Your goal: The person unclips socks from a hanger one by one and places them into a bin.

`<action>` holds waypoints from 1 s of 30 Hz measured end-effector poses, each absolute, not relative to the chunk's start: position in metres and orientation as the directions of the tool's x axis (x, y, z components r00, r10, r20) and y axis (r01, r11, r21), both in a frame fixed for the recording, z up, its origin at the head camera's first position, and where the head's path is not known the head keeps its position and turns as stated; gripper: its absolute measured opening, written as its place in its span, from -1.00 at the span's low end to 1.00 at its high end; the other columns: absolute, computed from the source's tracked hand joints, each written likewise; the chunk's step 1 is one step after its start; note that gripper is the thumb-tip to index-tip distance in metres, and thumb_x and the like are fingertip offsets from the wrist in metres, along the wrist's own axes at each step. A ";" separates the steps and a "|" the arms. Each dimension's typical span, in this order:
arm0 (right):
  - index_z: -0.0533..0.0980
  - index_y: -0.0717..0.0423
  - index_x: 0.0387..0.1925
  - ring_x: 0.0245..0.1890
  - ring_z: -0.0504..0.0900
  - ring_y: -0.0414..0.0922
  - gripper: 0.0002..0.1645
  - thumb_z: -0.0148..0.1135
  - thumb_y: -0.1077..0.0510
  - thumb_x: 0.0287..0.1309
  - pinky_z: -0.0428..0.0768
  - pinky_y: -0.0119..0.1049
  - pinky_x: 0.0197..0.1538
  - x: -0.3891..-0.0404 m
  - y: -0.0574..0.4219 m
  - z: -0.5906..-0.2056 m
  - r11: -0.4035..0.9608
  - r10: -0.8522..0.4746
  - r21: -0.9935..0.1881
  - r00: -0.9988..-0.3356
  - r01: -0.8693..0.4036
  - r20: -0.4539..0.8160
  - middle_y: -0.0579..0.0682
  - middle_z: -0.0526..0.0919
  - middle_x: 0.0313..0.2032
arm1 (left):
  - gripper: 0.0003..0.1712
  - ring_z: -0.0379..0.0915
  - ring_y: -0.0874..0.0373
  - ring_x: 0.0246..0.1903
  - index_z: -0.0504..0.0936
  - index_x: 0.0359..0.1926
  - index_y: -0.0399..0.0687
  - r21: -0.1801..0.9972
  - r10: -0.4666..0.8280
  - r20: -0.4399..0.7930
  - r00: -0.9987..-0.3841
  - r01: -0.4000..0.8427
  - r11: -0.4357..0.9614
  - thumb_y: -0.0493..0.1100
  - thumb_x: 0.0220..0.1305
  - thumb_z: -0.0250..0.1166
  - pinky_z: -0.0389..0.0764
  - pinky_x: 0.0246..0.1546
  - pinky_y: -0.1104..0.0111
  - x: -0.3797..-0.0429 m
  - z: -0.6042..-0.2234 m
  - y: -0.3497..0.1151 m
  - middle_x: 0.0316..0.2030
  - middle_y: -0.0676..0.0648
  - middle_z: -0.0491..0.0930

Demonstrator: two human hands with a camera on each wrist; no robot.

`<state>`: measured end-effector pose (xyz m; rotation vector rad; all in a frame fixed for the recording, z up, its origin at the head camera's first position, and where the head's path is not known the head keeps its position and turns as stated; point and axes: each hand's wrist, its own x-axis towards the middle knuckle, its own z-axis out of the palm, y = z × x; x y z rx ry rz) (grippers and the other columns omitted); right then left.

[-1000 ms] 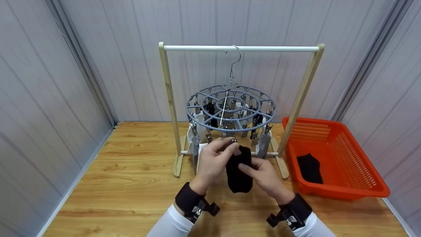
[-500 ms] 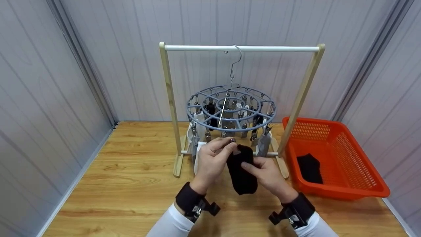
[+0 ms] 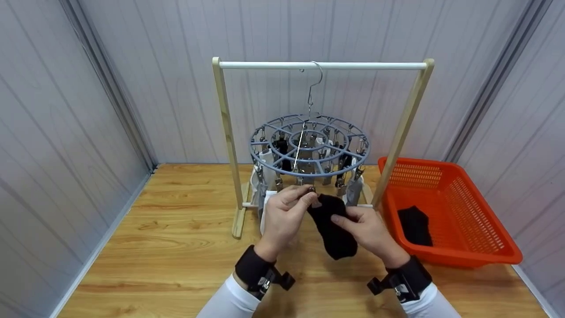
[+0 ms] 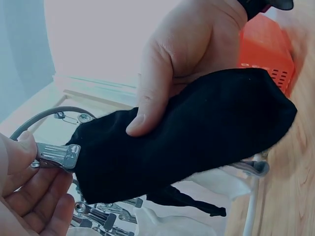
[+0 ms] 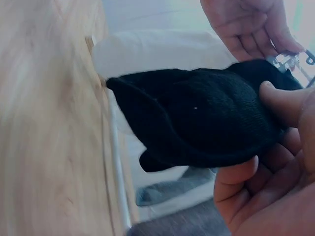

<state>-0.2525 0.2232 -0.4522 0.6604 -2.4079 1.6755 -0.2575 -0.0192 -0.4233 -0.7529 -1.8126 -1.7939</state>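
Observation:
A black sock (image 3: 336,234) hangs slanting between the two hands, its upper end at a metal clip (image 4: 61,155) of the round hanger. My left hand (image 3: 286,212) pinches that clip between thumb and fingers. In the left wrist view the clip's end lies over the sock's edge. My right hand (image 3: 368,229) holds the sock near its upper part, thumb on the front and fingers behind. The blue-grey round hanger (image 3: 324,174) is just above both hands, with several white, grey and black socks clipped around it.
A wooden stand with a white rod (image 3: 366,66) carries the hanger by its hook (image 3: 315,84). To the right, an orange basket (image 3: 450,256) contains another black sock (image 3: 415,225). Plank-patterned walls surround the wooden tabletop (image 3: 176,247).
The sock's lower end has swung to the right, and my right hand has moved slightly right with it. My left hand has stayed at the clip.

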 end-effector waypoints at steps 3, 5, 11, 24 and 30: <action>0.87 0.09 -0.10 -0.29 0.85 -0.08 -0.83 0.47 0.10 0.52 0.79 -0.29 -0.22 -0.255 0.230 -0.451 0.307 -0.281 -0.846 -0.891 -0.436 0.357 0.01 0.89 -0.22 | -0.72 0.81 0.08 -0.16 0.87 0.10 -0.28 0.735 0.045 0.677 -0.735 0.678 0.006 -0.21 0.49 0.51 0.80 -0.10 0.30 -0.257 -0.424 -0.019 -0.11 -0.02 0.86; 0.87 0.07 -0.10 -0.29 0.84 -0.11 -0.83 0.47 0.08 0.52 0.78 -0.30 -0.22 -0.256 0.233 -0.449 0.326 -0.284 -0.840 -0.892 -0.434 0.351 -0.02 0.89 -0.23 | -0.73 0.81 0.08 -0.16 0.87 0.09 -0.28 0.733 0.042 0.680 -0.732 0.680 0.005 -0.21 0.48 0.52 0.80 -0.09 0.30 -0.257 -0.424 -0.018 -0.11 -0.02 0.86; 0.61 0.03 -0.54 -0.60 0.47 -0.25 -0.57 0.48 0.07 0.51 0.41 -0.42 -0.47 -0.256 0.245 -0.442 0.405 -0.311 -0.785 -0.878 -0.469 0.364 -0.22 0.40 -0.60 | -0.74 0.80 0.05 -0.12 0.87 0.10 -0.27 0.735 0.018 0.678 -0.735 0.678 0.010 -0.24 0.48 0.51 0.80 -0.08 0.33 -0.257 -0.424 -0.017 -0.10 -0.05 0.86; 0.75 0.06 -0.29 -0.43 0.68 -0.17 -0.78 0.48 0.04 0.51 0.67 -0.34 -0.34 -0.251 0.276 -0.419 0.499 -0.318 -0.773 -0.913 -0.392 0.258 -0.05 0.71 -0.35 | -0.50 0.70 0.05 -0.21 0.79 0.21 -0.34 0.539 0.058 0.802 -0.594 0.763 0.356 -0.09 0.42 0.59 0.77 -0.17 0.26 -0.247 -0.413 -0.023 -0.07 -0.13 0.83; 0.82 0.11 0.02 -0.21 0.85 -0.03 -0.72 0.45 -0.01 0.54 0.82 -0.23 -0.15 -0.250 0.286 -0.414 0.440 -0.278 -0.838 -0.936 -0.323 0.215 0.08 0.87 -0.12 | -0.46 0.72 -0.03 -0.11 0.81 0.10 -0.37 0.299 0.098 0.909 -0.405 0.798 0.522 -0.04 0.30 0.67 0.75 0.09 0.15 -0.244 -0.403 -0.033 -0.10 -0.19 0.84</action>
